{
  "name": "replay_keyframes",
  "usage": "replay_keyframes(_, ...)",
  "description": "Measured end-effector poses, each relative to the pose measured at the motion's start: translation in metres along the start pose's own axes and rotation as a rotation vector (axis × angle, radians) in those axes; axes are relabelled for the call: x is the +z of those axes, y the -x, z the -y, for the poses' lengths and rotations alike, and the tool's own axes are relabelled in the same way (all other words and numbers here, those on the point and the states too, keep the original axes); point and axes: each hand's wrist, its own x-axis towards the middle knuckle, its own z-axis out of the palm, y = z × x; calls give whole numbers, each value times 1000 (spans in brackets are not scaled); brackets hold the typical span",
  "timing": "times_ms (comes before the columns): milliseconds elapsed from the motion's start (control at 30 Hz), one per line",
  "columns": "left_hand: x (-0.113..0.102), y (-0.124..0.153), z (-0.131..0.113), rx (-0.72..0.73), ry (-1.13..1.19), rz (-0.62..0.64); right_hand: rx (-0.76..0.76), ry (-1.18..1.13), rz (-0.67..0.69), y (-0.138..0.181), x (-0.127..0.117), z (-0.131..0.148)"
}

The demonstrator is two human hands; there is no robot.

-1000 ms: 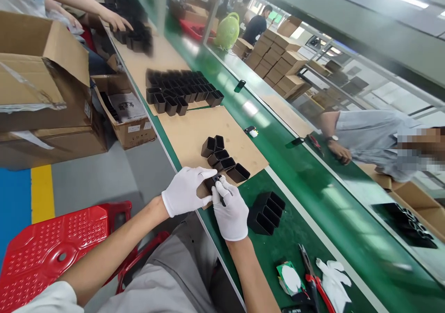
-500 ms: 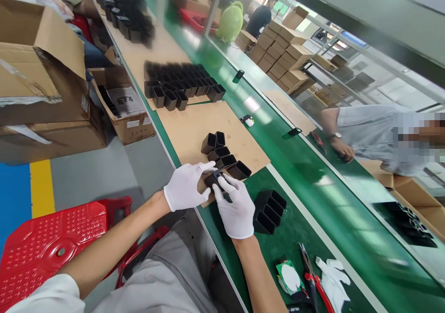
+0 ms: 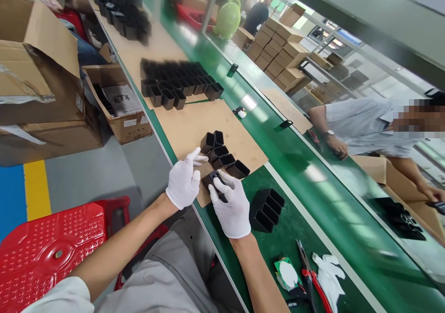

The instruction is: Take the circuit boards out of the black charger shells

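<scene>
My right hand [image 3: 232,206], in a white glove, grips a black rectangular plastic housing [image 3: 207,179] at the near edge of a brown board [image 3: 187,127]. A small dark part shows at the housing's top, mostly covered by my fingers. Just left of it, my left hand [image 3: 183,179], gloved too, is raised apart from the housing with its fingers spread and nothing in them. Several open black housings [image 3: 219,154] stand right beyond my hands on the board. Another cluster of black housings [image 3: 267,210] sits to the right of my right hand on the green bench.
Pliers [image 3: 314,280], a spare white glove [image 3: 328,276] and a green-and-white round pad [image 3: 288,274] lie at lower right. Many black housings [image 3: 181,83] stand in rows farther back. A red stool [image 3: 55,257] and cartons [image 3: 120,104] are at left. Across the belt a co-worker [image 3: 361,118] handles something dark.
My left hand has drawn back from the housing, leaving my right hand holding it. The co-worker's second hand has come into view above a carton.
</scene>
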Motion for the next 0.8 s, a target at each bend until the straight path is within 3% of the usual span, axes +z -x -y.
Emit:
replay_keyframes(367,-11,-1,-3,129,-179,93,-111,32,49,-1,-6,-12)
replay_keyframes(567,-15,-6,-2,261,-147,164,-109,19,38,-3,-2,-13)
replay_keyframes(800,-30,-26,-13,318,-37,239,-116,24,-29,-6,-8,-13)
